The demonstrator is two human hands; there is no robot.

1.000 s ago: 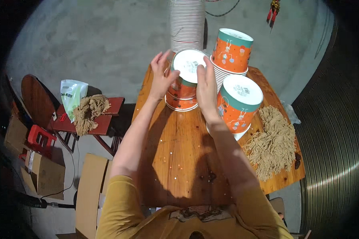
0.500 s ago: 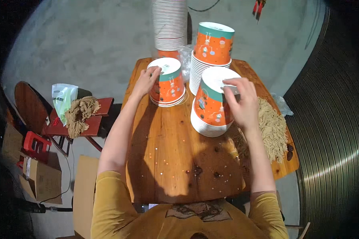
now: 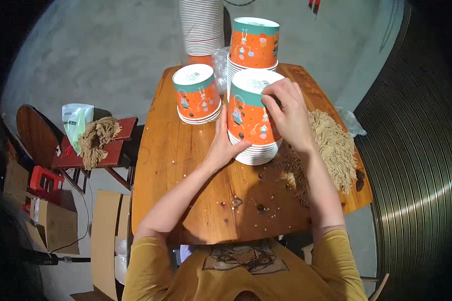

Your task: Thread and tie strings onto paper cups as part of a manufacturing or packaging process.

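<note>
A short stack of upside-down orange paper buckets with teal bands and white bases stands in front of me. My left hand steadies it low down, fingers along its left side and thumb across the front. At the upper right edge of the top bucket, my right hand has thumb and fingertips bent in a pinch; the exact contact is partly hidden. Left of it stands a smaller stack of the same upturned buckets, apart from my hands. A taller bucket stack rises just behind.
A tall column of nested white-rimmed buckets stands at the back. Beige stringy mop-like strands lie at the table's right. Small beads and dark bits dot the wooden table. Open cardboard boxes and a red stool are at left.
My left hand has left the smaller left stack and come right, onto the lower side of the front stack. My right hand stays by that stack's top. The view has shifted slightly.
</note>
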